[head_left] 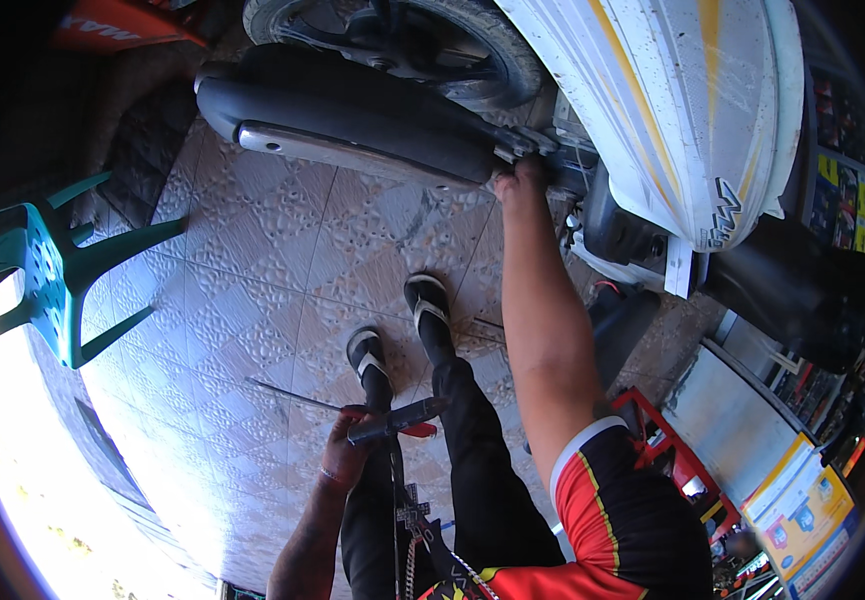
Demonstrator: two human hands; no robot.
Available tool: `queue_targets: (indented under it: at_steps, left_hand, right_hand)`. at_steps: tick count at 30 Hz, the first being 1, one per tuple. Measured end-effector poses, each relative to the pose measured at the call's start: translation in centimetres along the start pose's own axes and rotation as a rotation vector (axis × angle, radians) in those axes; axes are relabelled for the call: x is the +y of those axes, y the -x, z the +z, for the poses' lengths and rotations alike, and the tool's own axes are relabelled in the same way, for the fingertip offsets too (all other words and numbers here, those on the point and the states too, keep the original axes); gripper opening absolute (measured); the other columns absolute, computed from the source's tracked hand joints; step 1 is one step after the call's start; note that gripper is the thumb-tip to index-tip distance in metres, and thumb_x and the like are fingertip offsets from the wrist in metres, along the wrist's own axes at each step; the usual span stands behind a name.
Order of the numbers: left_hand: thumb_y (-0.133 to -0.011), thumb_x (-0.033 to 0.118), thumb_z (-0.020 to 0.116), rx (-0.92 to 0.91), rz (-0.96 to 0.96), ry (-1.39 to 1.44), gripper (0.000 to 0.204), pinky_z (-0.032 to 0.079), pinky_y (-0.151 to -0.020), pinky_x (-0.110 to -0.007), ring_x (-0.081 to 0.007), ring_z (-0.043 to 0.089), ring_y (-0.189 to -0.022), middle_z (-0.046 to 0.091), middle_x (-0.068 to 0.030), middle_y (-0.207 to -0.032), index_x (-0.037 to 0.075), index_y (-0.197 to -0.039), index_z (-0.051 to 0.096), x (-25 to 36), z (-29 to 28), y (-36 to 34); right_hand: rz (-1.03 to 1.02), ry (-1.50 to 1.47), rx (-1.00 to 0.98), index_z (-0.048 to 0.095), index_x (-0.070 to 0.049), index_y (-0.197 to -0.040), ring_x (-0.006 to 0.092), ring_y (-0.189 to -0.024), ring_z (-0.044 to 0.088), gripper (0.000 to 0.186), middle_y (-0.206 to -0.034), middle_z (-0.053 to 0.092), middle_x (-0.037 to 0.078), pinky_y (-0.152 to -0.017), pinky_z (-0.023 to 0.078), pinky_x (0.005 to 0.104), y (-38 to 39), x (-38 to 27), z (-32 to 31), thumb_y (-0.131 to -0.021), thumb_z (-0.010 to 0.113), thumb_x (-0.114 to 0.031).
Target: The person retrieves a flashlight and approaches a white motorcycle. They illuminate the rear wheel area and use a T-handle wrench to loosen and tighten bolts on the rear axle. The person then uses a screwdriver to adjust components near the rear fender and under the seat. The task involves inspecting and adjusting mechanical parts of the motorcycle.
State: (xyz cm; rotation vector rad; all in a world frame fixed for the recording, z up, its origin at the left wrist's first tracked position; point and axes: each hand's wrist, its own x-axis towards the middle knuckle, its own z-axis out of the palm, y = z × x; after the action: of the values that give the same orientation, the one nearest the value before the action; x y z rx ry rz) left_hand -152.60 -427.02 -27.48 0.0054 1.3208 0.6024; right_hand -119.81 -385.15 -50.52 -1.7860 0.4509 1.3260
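Note:
My right hand (pixel 521 181) reaches up to the front end of a scooter's black exhaust muffler (pixel 352 110), by a metal bracket (pixel 527 143). Its fingers look curled there, and whatever they hold is hidden. Down by my legs, my left hand (pixel 346 447) is closed around a dark cylindrical tool (pixel 399 419) with red parts. A long thin metal rod (pixel 292 393) sticks out to the left of that hand; whether it belongs to the same tool I cannot tell. Above the muffler is a wheel (pixel 497 70), and white bodywork (pixel 662 90) with yellow stripes rises to the right.
A green plastic stool (pixel 77 265) lies tipped over at left on the patterned tile floor (pixel 242 290). At lower right are a red frame (pixel 667 430) and a yellow and blue printed box (pixel 802 515). Shelves (pixel 857 190) of small goods line the right edge.

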Motion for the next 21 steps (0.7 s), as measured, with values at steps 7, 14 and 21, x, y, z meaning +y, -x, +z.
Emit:
queue_targets:
  at_steps: [7, 14, 21]
  left_hand:
    - [-0.081, 0.006, 0.074, 0.028, 0.115, -0.575, 0.030, 0.055, -0.084, -0.035, -0.0287, 0.068, -0.095, 0.069, -0.0115, -0.102, 0.008, -0.110, 0.066, -2.0, -1.8, -0.5]
    - [-0.094, 0.023, 0.064, 0.063, 0.048, -0.373, 0.019, 0.047, -0.064, -0.025, -0.0103, 0.061, -0.070, 0.063, -0.0007, -0.080, 0.005, -0.099, 0.065, -2.2, -0.8, -0.5]
    - [-0.093, 0.014, 0.066, -0.026, 0.343, -0.541, 0.017, 0.052, -0.075, -0.028, -0.0161, 0.064, -0.086, 0.065, -0.0045, -0.096, 0.008, -0.108, 0.060, -0.1, 1.5, -0.4]
  right_hand:
    - [-0.056, -0.282, -0.048, 0.065, -0.016, -0.112, 0.0232, -0.097, 0.068, 0.025, -0.115, 0.068, 0.006, -0.075, 0.059, 0.0453, 0.7, 0.8, 0.7, -0.096, 0.051, -0.029]
    - [-0.166, -0.244, -0.062, 0.066, -0.016, -0.108, 0.0205, -0.092, 0.068, 0.021, -0.109, 0.069, 0.004, -0.068, 0.057, 0.0384, 0.6, 0.7, 0.5, -0.097, 0.051, -0.025]
    - [-0.030, -0.213, -0.206, 0.062, -0.017, -0.093, 0.0090, -0.060, 0.052, 0.015, -0.077, 0.059, -0.004, -0.047, 0.038, 0.0261, 4.1, 1.3, -1.1, -0.098, 0.053, -0.027]
